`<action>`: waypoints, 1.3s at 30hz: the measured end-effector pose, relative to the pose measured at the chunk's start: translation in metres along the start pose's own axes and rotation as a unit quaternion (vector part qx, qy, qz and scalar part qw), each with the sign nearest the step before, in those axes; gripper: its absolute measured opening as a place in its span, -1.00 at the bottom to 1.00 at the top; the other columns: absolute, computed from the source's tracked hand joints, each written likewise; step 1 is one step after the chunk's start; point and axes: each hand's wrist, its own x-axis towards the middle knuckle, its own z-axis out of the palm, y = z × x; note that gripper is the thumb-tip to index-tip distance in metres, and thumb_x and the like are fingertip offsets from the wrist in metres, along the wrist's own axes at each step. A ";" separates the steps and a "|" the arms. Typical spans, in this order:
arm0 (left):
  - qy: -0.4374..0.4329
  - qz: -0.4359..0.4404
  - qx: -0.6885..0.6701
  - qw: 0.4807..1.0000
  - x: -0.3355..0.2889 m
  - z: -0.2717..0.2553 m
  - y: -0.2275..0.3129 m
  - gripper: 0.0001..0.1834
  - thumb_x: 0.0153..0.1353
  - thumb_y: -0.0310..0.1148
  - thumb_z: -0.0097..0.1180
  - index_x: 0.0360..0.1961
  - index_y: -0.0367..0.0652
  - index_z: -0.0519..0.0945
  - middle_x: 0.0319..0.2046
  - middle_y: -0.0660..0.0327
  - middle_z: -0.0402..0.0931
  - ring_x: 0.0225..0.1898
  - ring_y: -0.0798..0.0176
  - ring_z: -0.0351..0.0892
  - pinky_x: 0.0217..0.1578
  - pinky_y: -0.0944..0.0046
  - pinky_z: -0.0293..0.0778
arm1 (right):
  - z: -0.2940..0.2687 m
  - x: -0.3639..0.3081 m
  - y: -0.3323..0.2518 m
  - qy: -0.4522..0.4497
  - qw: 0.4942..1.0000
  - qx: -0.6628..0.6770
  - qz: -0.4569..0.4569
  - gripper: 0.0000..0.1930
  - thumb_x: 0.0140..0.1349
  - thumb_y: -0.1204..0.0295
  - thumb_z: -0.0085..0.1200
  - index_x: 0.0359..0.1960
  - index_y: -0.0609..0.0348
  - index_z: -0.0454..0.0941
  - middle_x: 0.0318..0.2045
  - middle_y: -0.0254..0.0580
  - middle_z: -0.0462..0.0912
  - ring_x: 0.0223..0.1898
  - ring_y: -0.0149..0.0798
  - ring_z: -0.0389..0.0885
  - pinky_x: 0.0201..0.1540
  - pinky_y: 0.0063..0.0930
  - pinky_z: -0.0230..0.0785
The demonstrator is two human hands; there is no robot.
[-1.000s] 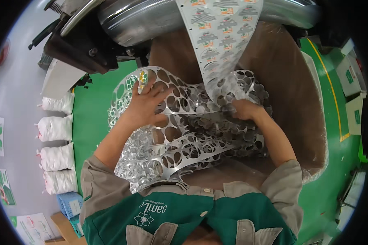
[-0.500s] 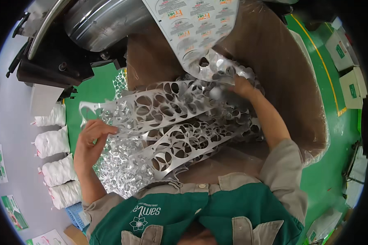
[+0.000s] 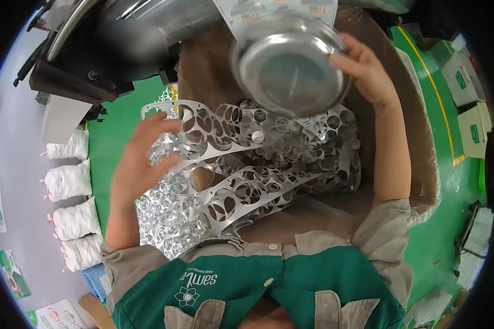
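Note:
A shiny round steel bowl (image 3: 291, 79) hangs tilted over the punched scrap, its rim gripped between the thumb and fingers of my right hand (image 3: 368, 71). To the left, my left hand (image 3: 141, 156) is smeared by motion, with thumb and fingers apart and nothing between them. It is beside the end of a silvery foil strip full of round holes (image 3: 203, 151). A second punched strip (image 3: 241, 200) lies nearer to me. Small foil discs (image 3: 280, 145) are heaped below the bowl. Behind the bowl, a printed foil sheet (image 3: 236, 13) is partly hidden.
Brown plastic lining (image 3: 398, 137) surrounds the heap on the right. More crumpled punched scrap (image 3: 164, 219) piles up at lower left. A dark machine (image 3: 71, 79) with a metal roller stands at upper left. White bundles (image 3: 68, 181) line the left, and pale boxes (image 3: 472, 123) the far right.
My right hand has risen out of the scrap heap and now has the steel bowl. My left hand has moved up and right, its fingers spreading. The printed sheet sits higher in view.

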 end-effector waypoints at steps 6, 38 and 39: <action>-0.126 0.061 0.139 0.980 0.026 0.046 -0.003 -0.41 -0.17 -0.41 0.24 0.01 -0.10 0.45 -0.16 0.21 0.51 -0.03 0.06 0.41 0.14 -0.01 0.12 | -0.009 -0.009 -0.015 0.097 0.953 0.250 -0.141 -0.52 0.17 0.35 0.01 0.11 0.27 0.26 -0.06 -0.23 0.50 -0.02 -0.35 0.47 0.08 -0.40 0.31; -0.189 0.093 0.125 0.970 0.041 0.084 -0.020 -0.58 0.04 -0.42 0.09 0.00 -0.10 0.43 -0.34 0.06 0.53 -0.29 0.16 0.56 0.09 0.10 0.23 | 0.044 -0.014 -0.013 -0.409 0.880 -0.189 0.153 -0.61 -0.07 0.23 0.27 -0.37 0.23 0.38 -0.50 -0.38 0.44 -0.42 -0.53 0.38 -0.41 -0.61 0.23; -0.158 0.061 -0.004 0.985 0.040 0.073 -0.015 -0.61 0.06 -0.46 0.04 -0.01 -0.10 0.43 -0.36 0.11 0.54 -0.29 0.24 0.55 -0.03 0.18 0.32 | 0.042 -0.019 -0.021 -0.368 0.923 -0.018 0.108 -0.58 -0.13 0.29 0.33 -0.31 0.22 0.41 -0.50 -0.48 0.42 -0.45 -0.57 0.35 -0.44 -0.62 0.22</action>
